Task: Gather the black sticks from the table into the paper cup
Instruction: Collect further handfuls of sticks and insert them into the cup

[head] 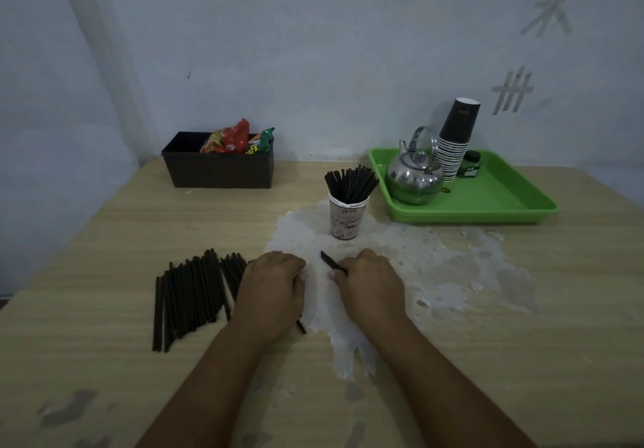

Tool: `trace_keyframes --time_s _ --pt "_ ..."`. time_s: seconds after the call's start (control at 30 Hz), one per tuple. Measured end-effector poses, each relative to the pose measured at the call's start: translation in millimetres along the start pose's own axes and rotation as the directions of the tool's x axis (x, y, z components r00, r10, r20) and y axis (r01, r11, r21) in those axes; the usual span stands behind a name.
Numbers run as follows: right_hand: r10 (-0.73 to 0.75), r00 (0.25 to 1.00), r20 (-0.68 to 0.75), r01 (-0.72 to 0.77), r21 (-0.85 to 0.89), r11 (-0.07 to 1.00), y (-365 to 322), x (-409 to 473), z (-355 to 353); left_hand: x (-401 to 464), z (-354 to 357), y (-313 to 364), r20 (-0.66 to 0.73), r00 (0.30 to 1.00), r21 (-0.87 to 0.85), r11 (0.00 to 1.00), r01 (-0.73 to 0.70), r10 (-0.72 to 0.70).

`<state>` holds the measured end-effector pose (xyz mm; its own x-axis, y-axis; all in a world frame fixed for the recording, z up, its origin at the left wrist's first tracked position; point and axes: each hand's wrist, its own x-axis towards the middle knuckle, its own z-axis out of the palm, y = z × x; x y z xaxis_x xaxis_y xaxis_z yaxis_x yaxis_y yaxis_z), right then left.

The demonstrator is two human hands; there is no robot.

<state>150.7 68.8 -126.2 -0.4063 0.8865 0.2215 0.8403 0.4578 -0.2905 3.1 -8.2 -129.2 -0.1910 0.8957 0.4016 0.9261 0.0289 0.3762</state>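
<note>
Thin black sticks (190, 296) fanned left of printed paper cup (346, 218), one stick (332, 263) pinched by right hand (367, 285), left hand (270, 289) curled on pile, green tray (505, 200) beside cup.

Plain home or pantry corner, worn wooden table (104, 224), kettle (414, 177) and stacked cups (454, 140) on green tray (505, 200), snack box (217, 168)

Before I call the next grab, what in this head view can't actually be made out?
- Left hand: its palm covers the sticks under it, so any grip and their number are hidden.
- Right hand: closed on a black stick; whether more are inside is hidden by the fingers.
- Paper cup: stick count is uncountable, too tightly packed.
- Small green bottle on the green tray: label too small and dim.
</note>
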Motion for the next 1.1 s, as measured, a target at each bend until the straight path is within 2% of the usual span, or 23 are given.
trace_keyframes --time_s 0.27,0.53,0.73,0.8,0.93,1.0,1.1 --pt "0.021 0.999 -0.039 -0.021 0.005 1.000 -1.9 2.8 6.1 -1.1 -2.0 3.8 -0.004 1.000 -0.042 0.999 0.002 -0.002" --pt "-0.011 1.000 0.005 0.012 -0.146 0.989 -2.1 -0.5 12.8 -0.9 -0.3 3.4 -0.011 1.000 -0.030 1.000 0.006 -0.006" --pt "-0.020 0.999 0.033 0.024 -0.126 0.992 -0.2 -1.3 9.2 -0.8 1.5 3.0 -0.018 1.000 -0.039 0.999 0.001 -0.001" --pt "-0.020 1.000 -0.001 0.019 -0.051 0.999 1.3 -0.7 5.0 -0.6 2.9 2.2 -0.023 1.000 -0.046 0.999 0.001 -0.002" --pt "0.006 0.992 -0.123 0.025 0.253 0.967 9.6 5.3 -2.8 1.0 5.6 1.1 -0.013 1.000 -0.053 0.998 0.021 -0.021" --pt "0.030 0.984 -0.175 0.043 0.398 0.917 11.6 7.1 -5.0 1.5 6.4 1.3 -0.013 1.000 -0.058 0.998 0.017 -0.017" --pt "0.068 0.966 -0.250 0.102 0.610 0.786 10.0 7.4 -9.0 2.2 6.2 2.1 -0.034 0.999 -0.069 0.998 0.012 -0.014"
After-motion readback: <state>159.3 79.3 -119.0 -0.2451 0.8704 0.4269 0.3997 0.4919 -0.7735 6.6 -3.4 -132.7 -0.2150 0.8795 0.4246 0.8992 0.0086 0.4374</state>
